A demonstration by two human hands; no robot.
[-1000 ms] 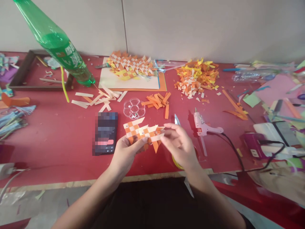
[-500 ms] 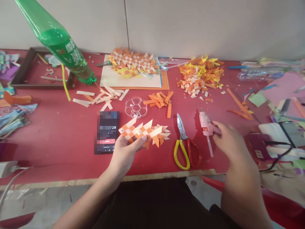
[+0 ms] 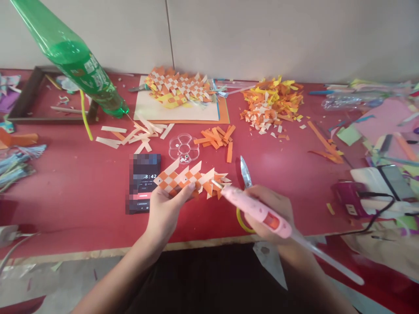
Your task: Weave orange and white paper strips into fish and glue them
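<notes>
Woven orange-and-cream paper fish (image 3: 183, 178) are pinched between the thumb and fingers of my left hand (image 3: 168, 207). They overlap in a row with their tails toward the right. My right hand (image 3: 271, 209) is wrapped around a pink hot glue gun (image 3: 252, 205), a long clear glue stick (image 3: 330, 257) sticking out of its back end. The gun's nozzle is at the tail end of the fish; whether it touches the paper I cannot tell. Scissors (image 3: 245, 172) with a yellow handle lie under my right hand, partly hidden.
A phone (image 3: 144, 183) lies left of my left hand. Behind the fish are a clear flower-shaped tray (image 3: 183, 148), orange strips (image 3: 216, 137) and cream strips (image 3: 144, 133). A tall green bottle (image 3: 88, 74) stands back left. Finished woven pieces (image 3: 180, 87) and a scrap heap (image 3: 271, 102) sit near the wall.
My right hand has lifted the glue gun off the table and brought it left to the fish tails, over the scissors. My left hand still holds the fish, shifted slightly left in view.
</notes>
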